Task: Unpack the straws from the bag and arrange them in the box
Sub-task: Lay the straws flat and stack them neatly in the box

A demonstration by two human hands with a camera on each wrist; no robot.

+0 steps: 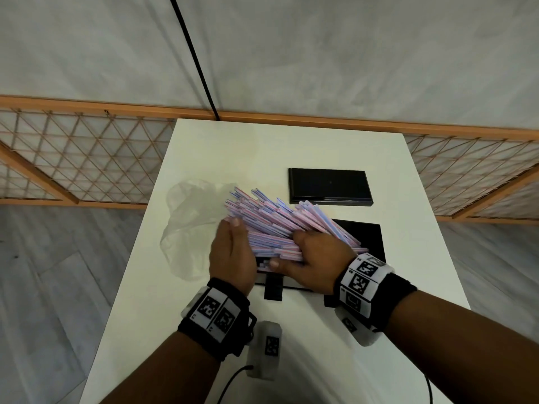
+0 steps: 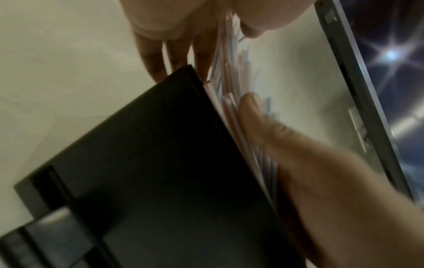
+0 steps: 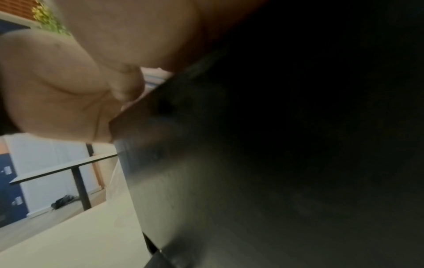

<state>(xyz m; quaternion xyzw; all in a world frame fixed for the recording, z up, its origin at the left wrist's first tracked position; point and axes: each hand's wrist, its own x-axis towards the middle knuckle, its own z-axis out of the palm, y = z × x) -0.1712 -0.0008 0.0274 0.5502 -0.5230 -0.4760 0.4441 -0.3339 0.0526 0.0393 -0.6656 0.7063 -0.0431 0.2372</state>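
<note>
A thick bundle of pink-and-blue striped straws (image 1: 277, 225) lies slanted over the open black box (image 1: 364, 237), its ends fanning out to the upper left. My right hand (image 1: 312, 258) grips the near end of the bundle, fingers curled over the top and thumb underneath. My left hand (image 1: 230, 249) presses flat, with straight fingers, against the bundle's left side. The empty clear plastic bag (image 1: 189, 225) lies crumpled to the left. In the left wrist view the straws (image 2: 234, 87) run along the box wall (image 2: 149, 163). The right wrist view shows mostly palm (image 3: 69, 81) and dark box (image 3: 252, 163).
The black box lid (image 1: 329, 186) lies flat behind the box on the white table (image 1: 291, 147). A black cable (image 1: 192, 53) runs up from the table's far edge. A wooden lattice fence (image 1: 87, 158) stands behind. The table's left edge is close to the bag.
</note>
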